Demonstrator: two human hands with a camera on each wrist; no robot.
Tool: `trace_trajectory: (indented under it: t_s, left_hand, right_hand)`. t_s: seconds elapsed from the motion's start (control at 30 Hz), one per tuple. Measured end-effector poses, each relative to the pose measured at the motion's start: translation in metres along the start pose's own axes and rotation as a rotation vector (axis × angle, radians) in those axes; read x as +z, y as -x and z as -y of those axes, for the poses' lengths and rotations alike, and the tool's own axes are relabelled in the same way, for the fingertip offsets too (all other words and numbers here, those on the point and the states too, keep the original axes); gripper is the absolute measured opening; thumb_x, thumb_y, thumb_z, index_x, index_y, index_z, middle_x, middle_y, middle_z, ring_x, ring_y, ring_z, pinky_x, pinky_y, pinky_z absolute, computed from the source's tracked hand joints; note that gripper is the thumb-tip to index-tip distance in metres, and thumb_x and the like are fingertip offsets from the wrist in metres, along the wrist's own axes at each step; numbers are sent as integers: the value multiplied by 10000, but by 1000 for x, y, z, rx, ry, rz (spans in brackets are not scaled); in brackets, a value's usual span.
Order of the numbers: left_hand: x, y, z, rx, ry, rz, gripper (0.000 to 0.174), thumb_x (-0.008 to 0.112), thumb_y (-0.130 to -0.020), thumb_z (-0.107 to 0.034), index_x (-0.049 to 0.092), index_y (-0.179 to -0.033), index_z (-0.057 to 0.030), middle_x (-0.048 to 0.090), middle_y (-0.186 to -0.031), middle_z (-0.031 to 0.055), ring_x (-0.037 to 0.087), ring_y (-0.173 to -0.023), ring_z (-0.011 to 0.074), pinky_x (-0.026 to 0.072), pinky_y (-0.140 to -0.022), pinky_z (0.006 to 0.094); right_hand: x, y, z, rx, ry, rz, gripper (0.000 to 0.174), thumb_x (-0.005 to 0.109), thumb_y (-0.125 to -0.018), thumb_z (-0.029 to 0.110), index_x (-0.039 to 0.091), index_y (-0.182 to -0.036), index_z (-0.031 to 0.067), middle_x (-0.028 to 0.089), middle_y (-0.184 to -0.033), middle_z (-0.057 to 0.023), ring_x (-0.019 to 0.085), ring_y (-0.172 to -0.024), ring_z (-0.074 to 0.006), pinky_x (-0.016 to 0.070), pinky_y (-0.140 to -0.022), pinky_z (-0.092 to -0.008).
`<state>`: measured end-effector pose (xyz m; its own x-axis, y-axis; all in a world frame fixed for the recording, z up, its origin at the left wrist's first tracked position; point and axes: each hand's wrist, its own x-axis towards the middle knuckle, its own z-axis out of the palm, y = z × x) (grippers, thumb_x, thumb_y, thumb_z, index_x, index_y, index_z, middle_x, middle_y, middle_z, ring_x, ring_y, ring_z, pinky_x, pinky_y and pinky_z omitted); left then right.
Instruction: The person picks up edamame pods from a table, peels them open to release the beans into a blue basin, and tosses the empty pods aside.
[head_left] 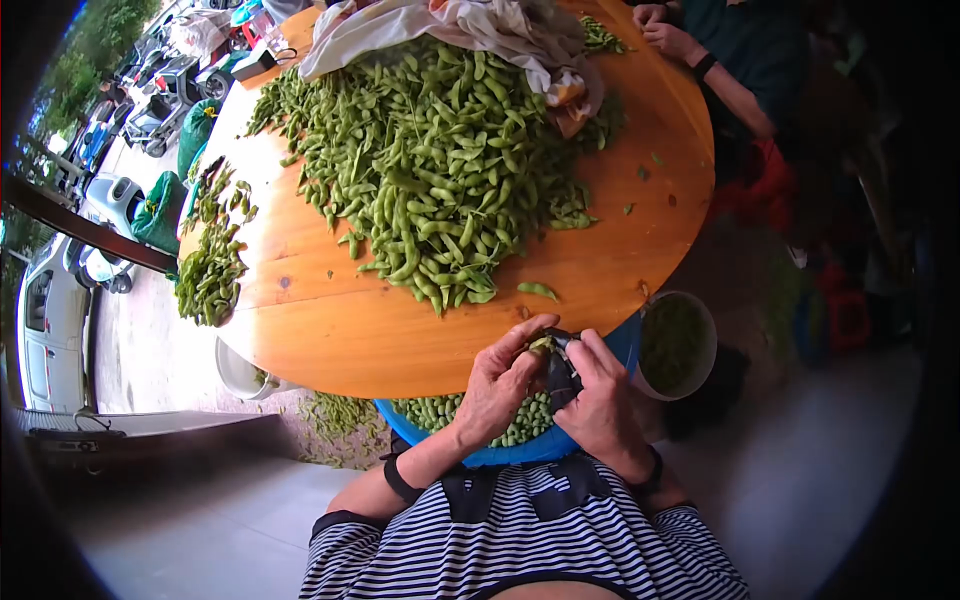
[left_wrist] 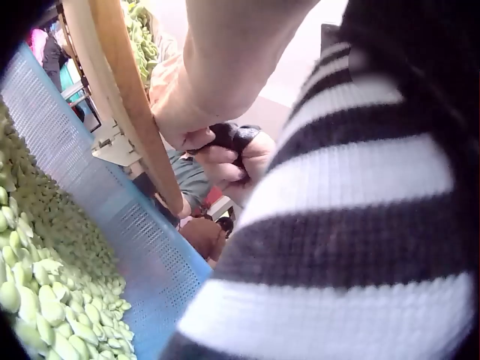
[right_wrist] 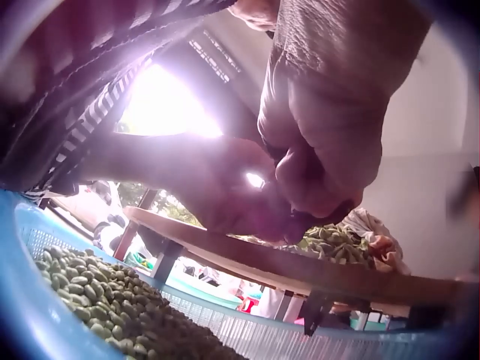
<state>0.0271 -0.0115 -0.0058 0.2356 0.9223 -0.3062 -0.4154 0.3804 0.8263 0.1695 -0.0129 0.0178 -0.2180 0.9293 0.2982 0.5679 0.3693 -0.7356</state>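
Observation:
Over the table's near edge, my left hand (head_left: 492,392) pinches a green soybean pod (head_left: 541,344) between thumb and fingers. My right hand (head_left: 603,405) meets it from the other side, its curled fingertips at the same pod. Black coverings (head_left: 562,378) wrap the right thumb and a fingertip. Below both hands, a blue basket (head_left: 560,443) holds shelled green beans (head_left: 432,412), also visible as pale beans (left_wrist: 52,307) in the left wrist view. A large heap of pods (head_left: 430,180) lies beyond the hands, with one loose pod (head_left: 538,291) nearer. Fingers mostly hide the pinched pod in the wrist views.
The round wooden table (head_left: 330,345) carries a crumpled cloth (head_left: 440,30) behind the heap and a smaller pod pile (head_left: 212,270) at left. White buckets (head_left: 708,345) stand by its sides. Discarded shells (head_left: 345,425) litter the floor. Another person's hands (head_left: 672,38) rest at the far right edge.

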Motion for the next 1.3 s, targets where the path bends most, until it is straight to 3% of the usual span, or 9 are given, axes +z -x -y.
trace_trajectory:
  t_s: [0.33,0.43,0.47,0.53,0.67,0.87,1.07,1.2,1.3]
  left_hand:
    - [-13,-2,-5,-131,-123,158,322,465,-950,-112,600,-1228,-23,501,-713,-57,485,-689,66,425,-666,206]
    - [-15,-1,-43,-18,-768,615,229,590,-871,-70,659,-1076,8,693,-974,113,662,-931,213,521,-845,301]
    - [-20,-1,-42,-22,-764,621,229,590,-871,-70,659,-1076,8,693,-974,113,662,-931,213,521,-845,301]
    - [-25,-4,-37,338,-925,824,222,593,-849,-15,668,-1058,-6,682,-1031,149,665,-915,274,538,-824,346]
    - [-13,-27,-32,651,-1247,105,226,591,-824,22,633,-1042,-15,630,-1014,145,648,-897,338,546,-721,384]
    - [-15,-66,-20,727,-1553,-87,348,592,-743,69,622,-1067,-54,569,-972,125,628,-793,341,525,-653,416]
    - [-4,-46,-18,482,-863,50,156,634,-891,-48,636,-1045,-25,626,-782,38,587,-640,124,479,-567,273]
    - [-4,-26,-18,-58,-179,127,154,625,-956,-163,643,-1000,-17,596,-707,-15,477,-565,43,362,-501,193]
    - [-4,-20,-15,0,-140,89,135,624,-958,-165,622,-945,-30,557,-669,-21,459,-554,39,332,-491,189]
  right_hand:
    - [-27,6,-20,128,-254,99,284,634,-740,176,559,-918,-31,463,-785,-149,564,-718,-323,439,-608,-371]
    - [-59,20,-37,369,-452,-121,204,577,-728,144,576,-884,14,568,-801,-12,534,-642,-58,441,-558,-209]
    - [-77,24,-40,550,-478,-182,186,555,-719,53,577,-894,-8,570,-802,-12,539,-671,-61,444,-579,-216]
    - [-115,39,-72,335,220,-33,228,548,-679,-70,551,-906,-53,584,-853,-200,593,-753,-386,485,-678,-355]
    - [-137,76,-115,577,640,-10,413,480,-601,-117,531,-1008,-64,572,-976,-292,544,-989,-479,448,-817,-473]
    - [-120,41,-81,451,304,-123,363,506,-616,-101,560,-971,-49,598,-887,-246,594,-883,-454,485,-770,-397]
    - [-60,8,-47,349,-386,-14,136,576,-790,28,636,-903,-19,585,-703,-23,555,-595,-70,445,-561,-230]
    - [-39,-5,-27,415,-706,107,120,554,-850,62,634,-904,-10,530,-641,14,488,-544,-27,390,-489,-198]
    - [-34,-8,-24,409,-799,166,121,546,-875,80,620,-894,-13,504,-610,27,477,-538,-22,377,-475,-192]
